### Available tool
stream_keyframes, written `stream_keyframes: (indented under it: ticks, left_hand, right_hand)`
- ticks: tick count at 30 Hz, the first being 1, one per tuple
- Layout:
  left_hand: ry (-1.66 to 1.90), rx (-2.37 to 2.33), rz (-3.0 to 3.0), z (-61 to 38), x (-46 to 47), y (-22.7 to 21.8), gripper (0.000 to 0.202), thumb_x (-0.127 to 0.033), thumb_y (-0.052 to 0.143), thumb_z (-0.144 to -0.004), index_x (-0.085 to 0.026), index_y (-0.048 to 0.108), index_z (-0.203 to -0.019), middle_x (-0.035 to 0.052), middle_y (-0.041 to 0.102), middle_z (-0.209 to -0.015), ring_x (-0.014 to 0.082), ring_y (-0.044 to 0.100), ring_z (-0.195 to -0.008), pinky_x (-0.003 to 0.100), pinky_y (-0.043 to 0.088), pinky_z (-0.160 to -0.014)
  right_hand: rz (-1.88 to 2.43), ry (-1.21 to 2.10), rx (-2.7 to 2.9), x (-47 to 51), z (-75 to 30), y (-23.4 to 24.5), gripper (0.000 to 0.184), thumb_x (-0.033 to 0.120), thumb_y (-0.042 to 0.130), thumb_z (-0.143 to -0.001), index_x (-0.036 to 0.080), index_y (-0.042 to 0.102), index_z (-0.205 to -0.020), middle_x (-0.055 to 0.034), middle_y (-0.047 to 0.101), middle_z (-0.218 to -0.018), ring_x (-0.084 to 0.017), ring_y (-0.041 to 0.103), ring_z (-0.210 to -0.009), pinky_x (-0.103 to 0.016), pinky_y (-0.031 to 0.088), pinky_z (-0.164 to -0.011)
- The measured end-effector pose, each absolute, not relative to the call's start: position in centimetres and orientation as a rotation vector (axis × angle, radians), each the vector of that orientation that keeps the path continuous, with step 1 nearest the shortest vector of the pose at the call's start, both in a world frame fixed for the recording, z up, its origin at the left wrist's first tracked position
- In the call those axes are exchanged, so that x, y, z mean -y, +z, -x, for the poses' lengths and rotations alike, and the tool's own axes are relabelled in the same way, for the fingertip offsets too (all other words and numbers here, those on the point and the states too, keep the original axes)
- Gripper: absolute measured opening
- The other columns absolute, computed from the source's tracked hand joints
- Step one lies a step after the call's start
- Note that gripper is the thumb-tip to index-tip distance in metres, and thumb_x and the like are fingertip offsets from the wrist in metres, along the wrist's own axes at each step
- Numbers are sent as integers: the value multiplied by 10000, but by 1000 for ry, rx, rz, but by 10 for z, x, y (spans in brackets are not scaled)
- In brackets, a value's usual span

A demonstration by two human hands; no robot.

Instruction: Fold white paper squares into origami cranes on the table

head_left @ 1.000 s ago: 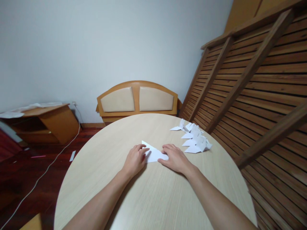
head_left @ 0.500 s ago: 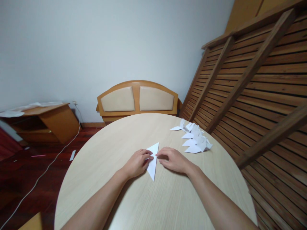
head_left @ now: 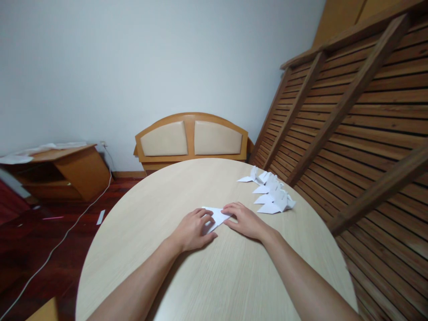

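A folded white sheet of paper (head_left: 218, 216), roughly triangular, lies on the round table between my hands. My left hand (head_left: 194, 229) rests over its left end, fingers spread and thumb apart on the tabletop. At the right corner of the paper, my right hand (head_left: 243, 220) has its thumb and fingers closed around the tip. The parts of the paper beneath the fingers are hidden.
Several folded white paper figures (head_left: 274, 200) stand in a row near the right edge of the round wooden table (head_left: 147, 209). A slatted wooden panel (head_left: 361, 116) leans close to the table's right side. Behind it stands a padded headboard (head_left: 191, 138).
The paper has turned, so that one tip now points right instead of away from me. My left hand has spread its fingers, and my right hand has taken the right tip.
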State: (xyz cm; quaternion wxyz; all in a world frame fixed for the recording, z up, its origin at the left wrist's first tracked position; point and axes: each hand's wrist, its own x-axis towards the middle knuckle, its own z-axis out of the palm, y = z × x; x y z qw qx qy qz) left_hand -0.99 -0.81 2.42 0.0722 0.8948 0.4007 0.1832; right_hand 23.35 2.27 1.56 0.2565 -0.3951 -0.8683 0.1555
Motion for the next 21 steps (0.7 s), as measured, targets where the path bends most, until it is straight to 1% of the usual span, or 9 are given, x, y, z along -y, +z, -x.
stream_keyframes:
  ticks: [4,8,15,21]
  left_hand:
    - [558,-1250,-2657,13,5,18,304,-379,553,-925,-210,647,-1159,93,611,-1326,256,581,-1205,389,464,-1056]
    - [595,-1220,-2627,15,4,16,289,-337,522,-939,-218,641,-1174,81,611,-1333,236,603,-1188,363,472,-1049]
    - [637,-1211,-2567,14,3,19,287,-318,498,-955,-215,633,-1187,68,641,-1291,224,631,-1129,344,493,-1005]
    - [627,-1235,-2547,14,2,18,293,-320,415,-1002,-232,621,-1189,53,674,-1234,216,650,-1095,345,488,-992]
  right_hand:
    - [1080,405,2346,-24,-235,14,279,333,650,-894,203,703,-1135,-82,697,-1156,-233,600,-1111,-372,450,-1013]
    - [1106,403,2329,-22,-234,16,257,328,649,-895,209,707,-1115,-72,711,-1121,-229,615,-1079,-361,458,-981]
    - [1118,388,2332,-22,-231,19,233,350,614,-928,202,719,-1075,-69,720,-1075,-217,631,-1026,-332,464,-922]
    - [1105,418,2310,-25,-231,17,203,342,596,-951,215,727,-1040,-51,729,-992,-200,644,-927,-306,465,-827]
